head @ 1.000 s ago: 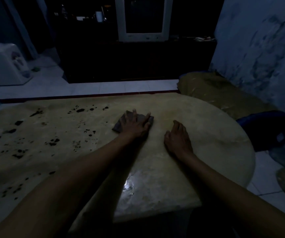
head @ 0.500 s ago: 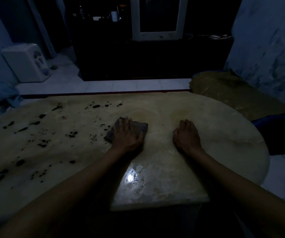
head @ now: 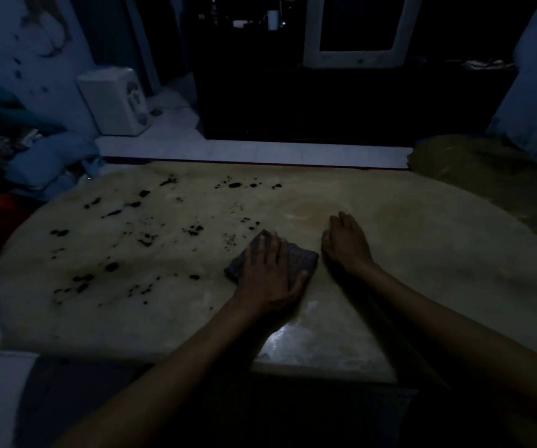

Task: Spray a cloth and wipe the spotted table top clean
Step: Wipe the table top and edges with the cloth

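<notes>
A pale oval table top (head: 438, 253) fills the middle of the dim view. Many dark spots (head: 144, 234) cover its left half, while its right half shows none. A folded dark cloth (head: 302, 257) lies flat near the table's middle. My left hand (head: 267, 279) presses down on the cloth with spread fingers, its thumb along the cloth's right side. My right hand (head: 346, 244) rests on the bare table just right of the cloth, fingers loosely bent and holding nothing. No spray bottle is in view.
A white appliance (head: 115, 101) stands on the tiled floor at the back left, beside a pile of blue fabric (head: 47, 160). A dark cabinet (head: 341, 105) carries a white monitor (head: 354, 30). An olive cushion (head: 486, 166) lies at the right.
My left hand has slid the cloth toward me and toward the spotted side. The camera has swung left, showing more of the spotted half. My right hand stays planted on the table.
</notes>
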